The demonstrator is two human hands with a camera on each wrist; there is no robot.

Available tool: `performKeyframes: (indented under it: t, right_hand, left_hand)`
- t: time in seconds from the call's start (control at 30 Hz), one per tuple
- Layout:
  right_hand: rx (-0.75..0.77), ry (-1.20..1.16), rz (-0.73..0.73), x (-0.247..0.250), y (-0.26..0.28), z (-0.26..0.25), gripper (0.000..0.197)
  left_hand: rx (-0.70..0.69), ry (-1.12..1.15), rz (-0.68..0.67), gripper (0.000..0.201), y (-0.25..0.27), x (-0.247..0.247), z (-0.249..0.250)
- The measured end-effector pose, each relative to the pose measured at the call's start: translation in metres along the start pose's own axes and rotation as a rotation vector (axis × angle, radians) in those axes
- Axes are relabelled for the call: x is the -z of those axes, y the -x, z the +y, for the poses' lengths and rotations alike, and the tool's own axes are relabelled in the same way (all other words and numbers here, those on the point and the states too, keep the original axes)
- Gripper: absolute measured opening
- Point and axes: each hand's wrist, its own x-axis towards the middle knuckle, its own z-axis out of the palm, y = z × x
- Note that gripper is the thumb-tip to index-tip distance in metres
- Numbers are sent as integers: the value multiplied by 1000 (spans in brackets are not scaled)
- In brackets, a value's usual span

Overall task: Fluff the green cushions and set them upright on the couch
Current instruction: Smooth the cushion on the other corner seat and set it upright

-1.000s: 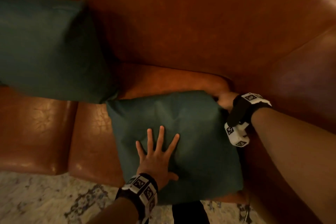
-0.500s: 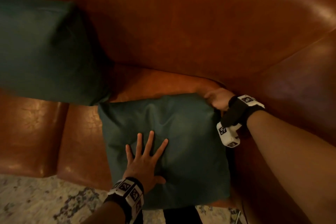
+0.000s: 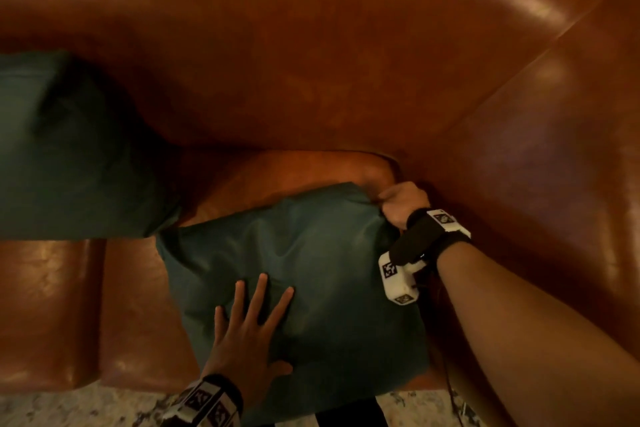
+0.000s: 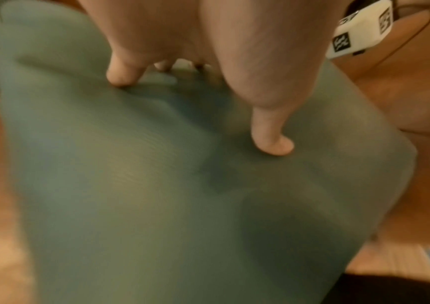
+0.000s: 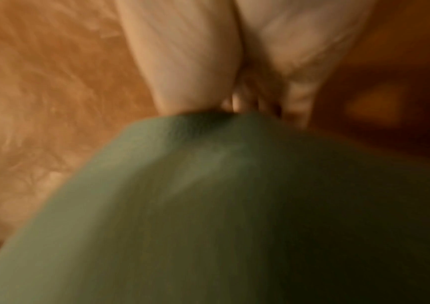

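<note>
Two cushions on the couch (image 3: 311,62): near cushion (image 3: 311,270) under flat left hand (image 3: 247,340), corner gripped by right hand (image 3: 401,201); far cushion (image 3: 79,156) (cut off at frame edge).

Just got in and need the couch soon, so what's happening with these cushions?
A person is working on a square green fabric cushion lying flat on the brown leather couch. Their left hand presses flat on its face with fingers spread, while the right hand grips its far corner next to the armrest. A second green cushion leans against the backrest to the left.
</note>
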Motion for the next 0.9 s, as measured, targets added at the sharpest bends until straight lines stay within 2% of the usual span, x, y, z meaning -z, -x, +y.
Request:
performKeyframes:
  t: [0.17, 0.23, 0.3, 0.37, 0.4, 0.47, 0.5, 0.53, 0.57, 0.6, 0.63, 0.67, 0.77, 0.9]
  right_hand:
    - [-104, -383, 233, -16, 32, 18, 32]
    - [-155, -519, 270, -26, 41, 22, 32]
    - [-115, -504, 276, -34, 48, 18, 28]
    - [-14, -333, 270, -32, 54, 14, 26]
    - [35, -243, 262, -28, 58, 14, 27]
    - [139, -129, 237, -24, 64, 15, 28]
    - [189, -112, 234, -23, 68, 16, 27]
    - [237, -122, 246, -22, 70, 18, 25]
    - [277, -150, 275, -21, 72, 22, 23]
    - [288, -193, 310, -21, 73, 26, 21]
    - [264, -241, 342, -21, 73, 31, 19]
    - [217, -286, 361, -20, 74, 36, 18]
    - [120, -333, 341, -22, 70, 49, 15]
    - [218, -344, 186, -8, 63, 52, 11]
  left_hand:
    - [-62, -13, 9, 121, 9, 7, -16]
    - [-78, -27, -48, 106, 15, 19, -16]
    - [-53, 5, -15, 79, 12, 46, -15]
    - [-12, 41, 134, 55, -3, 89, -2]
    - [-32, 70, 266, 50, -18, 111, 9]
    - [-163, 116, 488, 51, -53, 152, 38]
    - [-235, 127, 489, 54, -70, 167, 53]
    - [-283, 133, 397, 53, -85, 178, 69]
    - [-295, 104, 250, 48, -97, 184, 84]
    - [-274, 30, 101, 42, -106, 186, 95]
    - [-265, -40, 17, 37, -111, 187, 103]
    - [-269, -83, -2, 30, -111, 187, 108]
    - [-329, 27, 122, 5, -97, 174, 109]
    - [-320, 318, 347, 23, -81, 155, 104]
